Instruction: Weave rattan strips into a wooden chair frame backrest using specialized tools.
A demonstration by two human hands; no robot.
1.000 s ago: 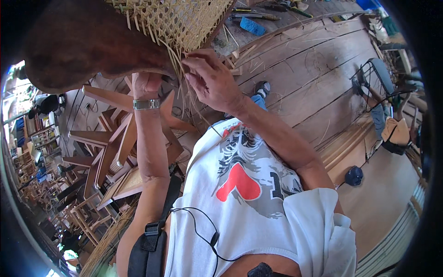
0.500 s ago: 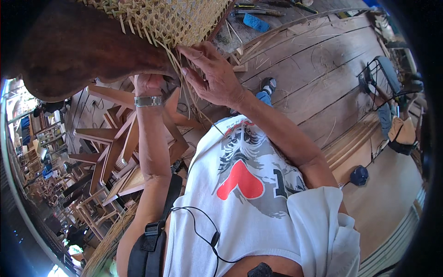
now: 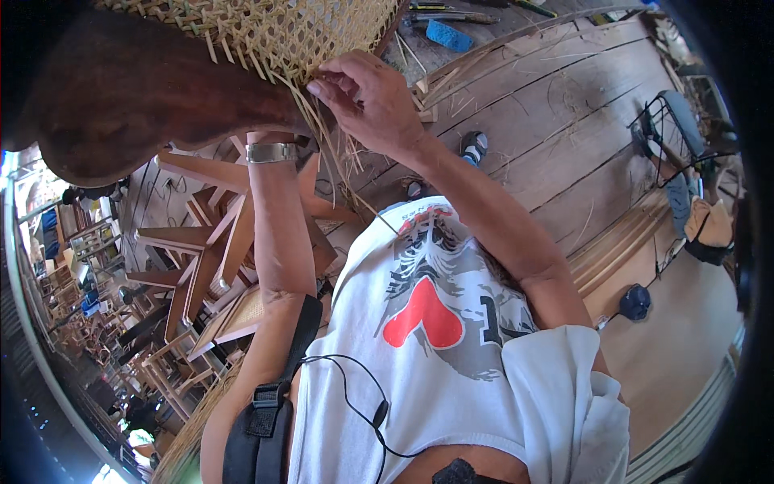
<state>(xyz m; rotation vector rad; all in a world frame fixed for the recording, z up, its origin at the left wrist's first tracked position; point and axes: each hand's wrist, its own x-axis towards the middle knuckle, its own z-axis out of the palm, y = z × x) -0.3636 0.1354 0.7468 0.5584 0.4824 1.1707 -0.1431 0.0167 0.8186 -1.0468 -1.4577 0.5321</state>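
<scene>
Beneath the dark wooden frame [image 3: 161, 89] my left hand is hidden; only the wrist with a metal-banded watch [image 3: 272, 152] shows below its edge. My right hand [image 3: 375, 101] is at the corner of the woven cane seat [image 3: 314, 28], fingers curled and thumb and forefinger pinched close together on a cane strand. Loose pale cane strands [image 3: 322, 133] hang down past the frame's corner, beside my right thumb. Along the frame's edge, short strand ends stick out of the open-hole weave.
A blue sponge [image 3: 449, 36] and several hand tools [image 3: 455, 16] lie beyond the cane seat. Stacked wooden legs [image 3: 201, 234] stand below the frame at left. Cane scraps litter the plank floor [image 3: 548, 121]. A dark blue cap [image 3: 634, 302] rests at right.
My right hand has moved slightly up and its fingers have drawn in at the cane's corner. My left hand has gone farther under the wooden frame, out of sight.
</scene>
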